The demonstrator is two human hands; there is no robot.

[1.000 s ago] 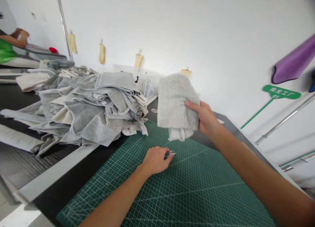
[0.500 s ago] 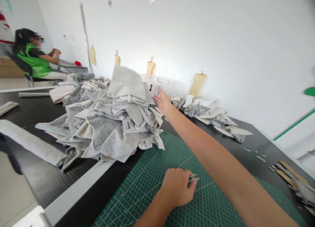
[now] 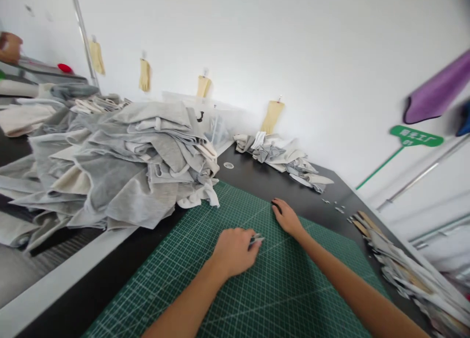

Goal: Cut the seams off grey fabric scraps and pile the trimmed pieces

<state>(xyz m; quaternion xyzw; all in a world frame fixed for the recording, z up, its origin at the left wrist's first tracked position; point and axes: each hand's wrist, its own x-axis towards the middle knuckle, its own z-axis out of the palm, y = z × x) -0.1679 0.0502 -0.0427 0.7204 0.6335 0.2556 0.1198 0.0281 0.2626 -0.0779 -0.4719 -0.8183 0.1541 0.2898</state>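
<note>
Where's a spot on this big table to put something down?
The green cutting mat has room below the hands, between the left arm and right arm. The black tabletop has a gap between the grey cloth pile and the small pale cloth heap. It's crowded at that pile and the stacked strips in the right corner.

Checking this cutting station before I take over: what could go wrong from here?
The small snips in the left hand point roughly toward the right hand, which rests on the green cutting mat, so a slip might nick those fingers. The heaped grey fabric stands tall and loose right beside the mat's corner, so it could slump onto the mat and cover the snips or disturb a cut.
</note>
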